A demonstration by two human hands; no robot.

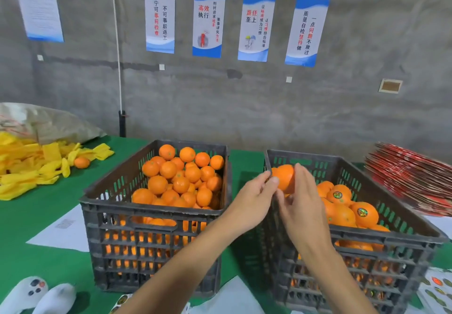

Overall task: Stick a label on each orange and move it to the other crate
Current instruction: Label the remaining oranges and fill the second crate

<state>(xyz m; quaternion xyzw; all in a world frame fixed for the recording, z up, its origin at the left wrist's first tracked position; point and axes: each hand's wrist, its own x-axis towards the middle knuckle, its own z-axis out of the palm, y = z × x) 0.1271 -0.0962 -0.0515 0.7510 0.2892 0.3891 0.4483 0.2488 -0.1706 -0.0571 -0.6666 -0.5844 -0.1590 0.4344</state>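
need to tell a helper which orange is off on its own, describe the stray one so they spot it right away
Start at the green table and look left of the left crate. The stray orange lies among yellow foam nets, the only orange outside a crate or the hands.

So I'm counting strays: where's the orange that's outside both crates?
The loose orange lies far left on the green table, among the yellow foam nets, left of the left crate.
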